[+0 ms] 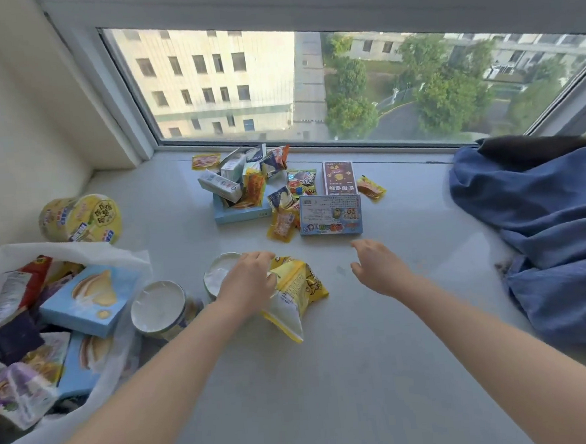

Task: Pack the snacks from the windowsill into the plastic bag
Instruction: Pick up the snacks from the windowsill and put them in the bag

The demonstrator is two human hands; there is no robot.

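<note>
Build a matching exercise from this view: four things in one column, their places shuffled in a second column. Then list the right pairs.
Things
1. yellow packet
2. yellow tub
3. blue cloth
4. cake-picture box

Places
A. inside the plastic bag
B. on its side, beside the wall
C. at the right end of the windowsill
D. gripped by the left hand

Pairs: 1-D, 2-B, 3-C, 4-A
</note>
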